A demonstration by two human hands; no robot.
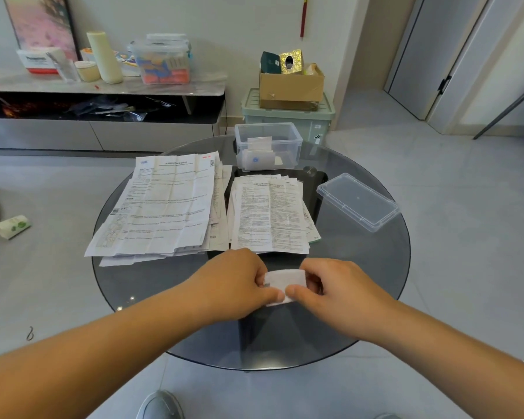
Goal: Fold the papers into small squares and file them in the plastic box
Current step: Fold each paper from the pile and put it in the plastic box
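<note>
Both hands meet over the near edge of the round glass table [375,316], pinching one small folded paper [285,281] between them: the left hand [239,282] has thumb and curled fingers on its left end, and the right hand [336,285] has thumb and fingers closed on its right end. It is folded to a short white strip; whether it touches the glass cannot be told. Just beyond it lies a smaller pile of printed leaflets [270,219], and to the left of that a larger pile of creased unfolded sheets [164,204]. Behind the smaller pile, at the far edge of the table, stands the open clear plastic box [268,131] with a few folded papers [259,158] inside. Its clear lid [357,201] lies apart on the right side of the table. Past the table, a cardboard box [291,86] sits on a green storage bin [288,119].
</note>
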